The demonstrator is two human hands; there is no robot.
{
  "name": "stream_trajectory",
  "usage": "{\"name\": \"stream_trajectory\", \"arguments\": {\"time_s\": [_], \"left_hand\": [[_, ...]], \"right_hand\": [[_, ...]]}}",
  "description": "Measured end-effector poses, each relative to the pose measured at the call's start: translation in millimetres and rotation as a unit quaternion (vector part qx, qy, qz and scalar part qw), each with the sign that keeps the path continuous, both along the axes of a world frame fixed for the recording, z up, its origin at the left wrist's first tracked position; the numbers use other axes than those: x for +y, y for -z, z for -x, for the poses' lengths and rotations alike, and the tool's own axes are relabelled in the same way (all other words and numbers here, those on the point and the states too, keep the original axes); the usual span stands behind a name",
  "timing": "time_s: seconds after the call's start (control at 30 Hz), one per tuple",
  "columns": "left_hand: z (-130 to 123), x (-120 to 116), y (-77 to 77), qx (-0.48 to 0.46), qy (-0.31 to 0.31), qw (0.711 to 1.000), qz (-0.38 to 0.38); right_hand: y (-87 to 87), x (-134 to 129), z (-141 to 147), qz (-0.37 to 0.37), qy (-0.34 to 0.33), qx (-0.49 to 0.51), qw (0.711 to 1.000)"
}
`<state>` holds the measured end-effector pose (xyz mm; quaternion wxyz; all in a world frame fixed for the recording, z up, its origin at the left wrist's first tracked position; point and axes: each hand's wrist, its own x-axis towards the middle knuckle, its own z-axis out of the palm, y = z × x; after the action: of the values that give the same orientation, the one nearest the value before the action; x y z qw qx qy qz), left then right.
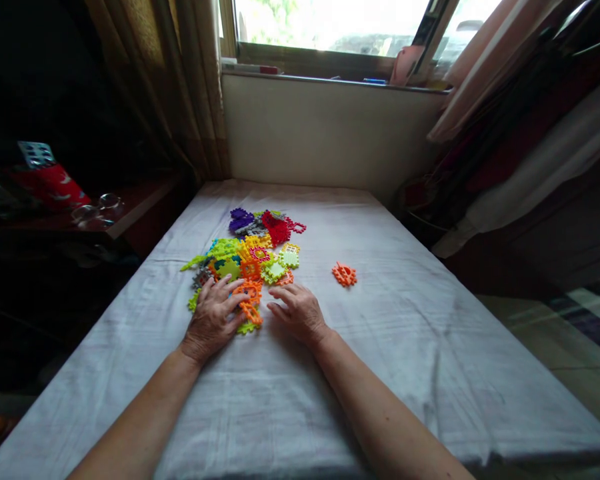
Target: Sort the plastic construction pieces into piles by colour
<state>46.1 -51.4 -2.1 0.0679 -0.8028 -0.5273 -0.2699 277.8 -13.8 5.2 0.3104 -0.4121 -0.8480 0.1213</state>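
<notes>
A heap of colourful plastic interlocking pieces lies on the white cloth. My left hand (213, 317) rests on the heap's near left side, fingers spread over orange pieces (250, 291) and beside a grey one. Just right of the heap, my right hand (300, 312) is low over the cloth with its fingers apart and nothing visible in them, near pale green pieces (274, 269). Yellow pieces (256, 244) and lime ones (225, 249) fill the middle. Purple pieces (241, 220) and red pieces (276, 228) lie at the back. A small orange group (344, 274) sits apart on the right.
The white-covered table (405, 347) reaches a pale wall below a window. On the left, a dark side table (130, 203) holds glasses (97, 209) and a red patterned container (63, 188). Clothes (540, 160) hang at the right, beside the table.
</notes>
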Motion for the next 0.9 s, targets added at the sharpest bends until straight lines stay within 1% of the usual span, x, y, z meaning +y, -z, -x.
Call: {"name": "stream_trajectory", "arguments": {"time_s": [0.1, 0.2, 0.27, 0.43, 0.63, 0.8, 0.9], "left_hand": [[-1, -1, -1.5, 0.006, 0.008, 1.0, -0.001], [-3, -2, -4.3, 0.003, 0.007, 1.0, -0.01], [-5, -3, -6.3, -0.001, 0.007, 1.0, -0.022], [-8, -4, -8.4, -0.003, 0.008, 1.0, -0.028], [-8, -3, -7.8, -0.013, 0.011, 0.999, -0.031], [-9, -5, -10.3, -0.014, 0.015, 0.999, -0.036], [-9, -5, -11.3, -0.011, 0.023, 0.998, -0.051]], "right_hand": [[-3.3, -6, 0, 0.018, -0.018, 0.026, 0.999], [-6.9, -12, 3, 0.037, -0.063, 0.01, 0.997], [-8.5, -15, 5, 0.037, -0.074, -0.001, 0.997], [-9.0, -17, 8, 0.045, -0.063, -0.008, 0.997], [-3.8, -16, 7, 0.064, -0.057, 0.017, 0.996], [0.2, -16, 13, 0.106, -0.048, 0.049, 0.992], [-1.8, -7, 6, 0.127, -0.025, 0.097, 0.987]]}}
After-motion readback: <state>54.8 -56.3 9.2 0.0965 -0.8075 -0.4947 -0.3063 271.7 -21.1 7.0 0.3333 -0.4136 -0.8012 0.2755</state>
